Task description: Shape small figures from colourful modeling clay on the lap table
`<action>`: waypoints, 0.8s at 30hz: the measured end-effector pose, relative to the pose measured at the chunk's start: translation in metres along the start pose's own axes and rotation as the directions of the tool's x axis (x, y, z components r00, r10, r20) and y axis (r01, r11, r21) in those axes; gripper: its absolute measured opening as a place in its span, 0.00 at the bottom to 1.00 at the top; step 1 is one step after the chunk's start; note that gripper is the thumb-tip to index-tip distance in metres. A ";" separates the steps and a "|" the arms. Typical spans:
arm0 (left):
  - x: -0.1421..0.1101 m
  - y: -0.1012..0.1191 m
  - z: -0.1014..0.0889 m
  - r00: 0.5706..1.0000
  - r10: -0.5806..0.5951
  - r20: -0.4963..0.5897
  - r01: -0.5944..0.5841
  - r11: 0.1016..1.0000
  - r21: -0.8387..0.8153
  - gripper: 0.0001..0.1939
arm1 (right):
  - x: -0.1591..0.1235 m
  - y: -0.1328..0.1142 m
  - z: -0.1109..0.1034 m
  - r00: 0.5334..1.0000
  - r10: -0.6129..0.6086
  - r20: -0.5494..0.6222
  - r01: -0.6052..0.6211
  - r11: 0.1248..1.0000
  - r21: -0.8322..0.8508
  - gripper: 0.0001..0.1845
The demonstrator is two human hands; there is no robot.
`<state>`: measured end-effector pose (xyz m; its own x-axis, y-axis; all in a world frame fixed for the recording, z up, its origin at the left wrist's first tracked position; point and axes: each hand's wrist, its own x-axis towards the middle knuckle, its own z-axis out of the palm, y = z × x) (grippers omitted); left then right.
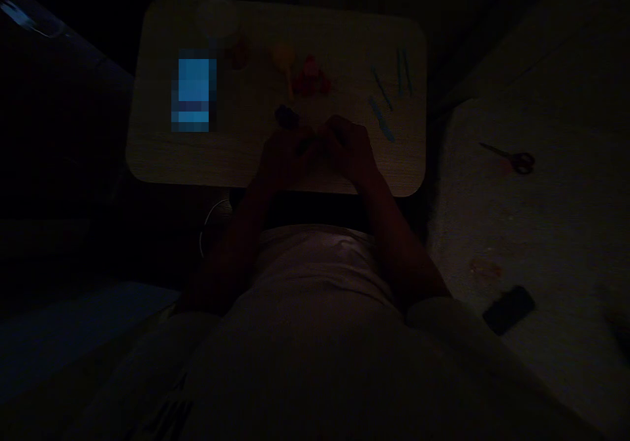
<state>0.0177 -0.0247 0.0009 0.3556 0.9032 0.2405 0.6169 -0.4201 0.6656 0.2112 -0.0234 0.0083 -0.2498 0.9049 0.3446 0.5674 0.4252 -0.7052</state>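
Note:
The light is very dim. Over the near half of a wooden-topped table (221, 159), my left hand (285, 159) and my right hand (348, 149) are close together with fingers curled inward. They seem to pinch something small between them, too dark to name. A small dark lump (287, 116) lies just beyond my left hand. Farther back is a red shape in several parts (311, 80). To its left sits a yellow piece (284, 60) with a thin stem. A flat blue-green knife-like tool (381, 119) rests to the right of my right hand.
Thin blue-green sticks (403, 72) lie at the table's right side. A bright blurred-out rectangle (193, 90) is at the left, an orange-brown lump (239, 54) behind it. Scissors (520, 162) and a dark oblong thing (509, 310) lie on a pale surface (566, 231) to the right.

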 end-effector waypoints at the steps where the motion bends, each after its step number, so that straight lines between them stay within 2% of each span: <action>1: 0.000 -0.001 0.000 1.000 -0.006 0.001 0.006 1.000 -0.008 0.16 | 0.000 0.000 0.000 1.000 0.009 0.005 -0.009 1.000 -0.006 0.22; 10: 0.000 0.000 0.000 1.000 -0.007 0.003 0.007 1.000 0.004 0.15 | 0.000 0.000 0.000 1.000 -0.014 0.003 0.014 0.999 0.053 0.19; 14: 0.000 0.003 -0.002 1.000 -0.003 0.011 0.003 1.000 0.003 0.16 | 0.000 -0.001 0.000 0.999 0.034 0.018 -0.035 0.999 0.025 0.21; 20: -0.001 0.000 0.000 0.999 -0.032 -0.006 0.031 0.998 -0.062 0.18 | 0.000 -0.001 -0.001 1.000 -0.017 -0.006 0.017 0.997 0.071 0.28; 24: -0.001 0.000 0.001 0.999 -0.035 -0.002 0.034 0.998 -0.055 0.18 | 0.000 -0.002 -0.003 1.000 -0.002 0.005 0.002 0.998 0.063 0.29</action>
<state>0.0182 -0.0255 0.0000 0.3327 0.9173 0.2186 0.5895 -0.3833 0.7111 0.2121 -0.0244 0.0114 -0.2547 0.9041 0.3432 0.5164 0.4272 -0.7422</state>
